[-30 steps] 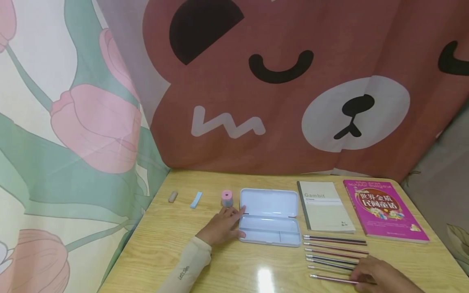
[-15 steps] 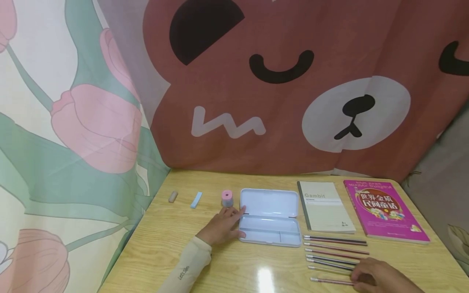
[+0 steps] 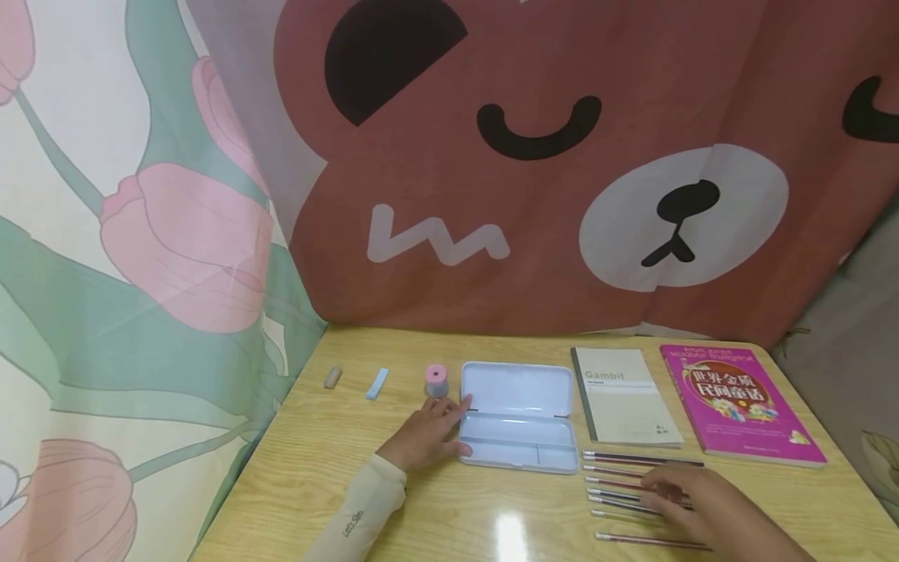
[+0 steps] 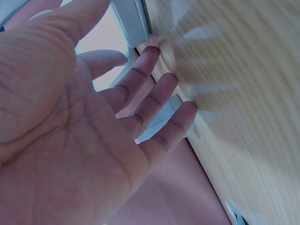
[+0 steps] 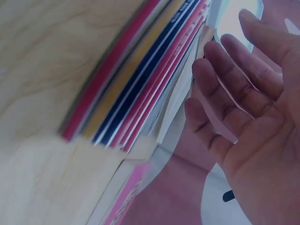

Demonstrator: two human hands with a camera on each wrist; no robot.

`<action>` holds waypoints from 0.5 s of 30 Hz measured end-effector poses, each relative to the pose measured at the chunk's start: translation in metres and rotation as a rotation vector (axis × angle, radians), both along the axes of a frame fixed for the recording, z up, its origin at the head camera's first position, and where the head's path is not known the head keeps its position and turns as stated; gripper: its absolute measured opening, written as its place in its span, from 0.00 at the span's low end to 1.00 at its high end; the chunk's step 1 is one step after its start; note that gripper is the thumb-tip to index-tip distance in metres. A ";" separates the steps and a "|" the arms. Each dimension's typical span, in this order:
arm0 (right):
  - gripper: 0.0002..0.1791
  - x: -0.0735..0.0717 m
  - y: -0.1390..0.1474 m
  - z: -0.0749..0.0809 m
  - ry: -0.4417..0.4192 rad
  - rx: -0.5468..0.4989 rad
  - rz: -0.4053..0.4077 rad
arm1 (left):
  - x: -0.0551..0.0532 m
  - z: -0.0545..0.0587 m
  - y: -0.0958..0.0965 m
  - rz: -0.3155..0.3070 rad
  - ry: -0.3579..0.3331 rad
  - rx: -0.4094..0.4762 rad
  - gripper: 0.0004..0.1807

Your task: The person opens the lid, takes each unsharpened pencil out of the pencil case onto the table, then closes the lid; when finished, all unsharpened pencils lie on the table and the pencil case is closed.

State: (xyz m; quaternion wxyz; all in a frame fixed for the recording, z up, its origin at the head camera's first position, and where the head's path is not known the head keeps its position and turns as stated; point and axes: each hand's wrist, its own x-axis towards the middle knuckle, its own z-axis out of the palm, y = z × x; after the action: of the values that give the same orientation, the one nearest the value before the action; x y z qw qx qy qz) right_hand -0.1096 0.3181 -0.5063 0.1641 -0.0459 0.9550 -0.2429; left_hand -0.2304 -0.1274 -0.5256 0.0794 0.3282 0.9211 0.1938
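Note:
An opened white pencil case (image 3: 516, 390) lies with its lid back, its lower tray split by dividers. At its left edge rests my left hand (image 3: 420, 439), thumb by the front part and fingertips by the hinge. The left wrist view shows that hand's palm (image 4: 70, 126) with fingers extended and loose. Several pencils (image 3: 625, 513) lie in a row to the right of the case, eraser ends leftward. My right hand (image 3: 702, 503) is over their middle, gripping nothing; in the right wrist view its fingers (image 5: 225, 79) are relaxed above the pencils (image 5: 126, 70).
Left of the case are a pink-topped sharpener-like cylinder (image 3: 436, 381), a light blue strip (image 3: 377, 383) and a small brown-grey eraser-like block (image 3: 333, 378). A Gambit notebook (image 3: 628, 410) and a magenta book (image 3: 737, 402) lie at the back right. Printed curtains (image 3: 435, 297) stand behind the table.
My right hand has let go of the nearest pencil, which now lies straight on the table, and has moved up and left over the row. My left hand has stayed put.

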 end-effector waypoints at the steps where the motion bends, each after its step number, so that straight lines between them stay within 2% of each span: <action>1: 0.19 -0.002 -0.004 0.002 0.014 0.005 -0.008 | 0.000 0.000 0.000 0.000 0.001 -0.001 0.48; 7: 0.19 -0.010 -0.013 0.010 0.155 0.012 0.065 | 0.000 -0.001 0.000 0.004 -0.001 -0.009 0.49; 12: 0.20 -0.020 -0.018 0.016 0.151 -0.004 0.039 | -0.001 -0.002 -0.001 0.014 0.000 -0.026 0.49; 15: 0.20 -0.025 -0.020 0.018 0.179 -0.021 0.034 | -0.001 -0.002 -0.001 0.015 0.002 -0.031 0.49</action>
State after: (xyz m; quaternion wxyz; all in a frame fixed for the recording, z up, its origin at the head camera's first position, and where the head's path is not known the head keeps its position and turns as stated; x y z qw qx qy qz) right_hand -0.1348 0.2978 -0.4885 0.0815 -0.0855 0.9623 -0.2451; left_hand -0.2311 -0.1284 -0.5274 0.0821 0.3204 0.9264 0.1800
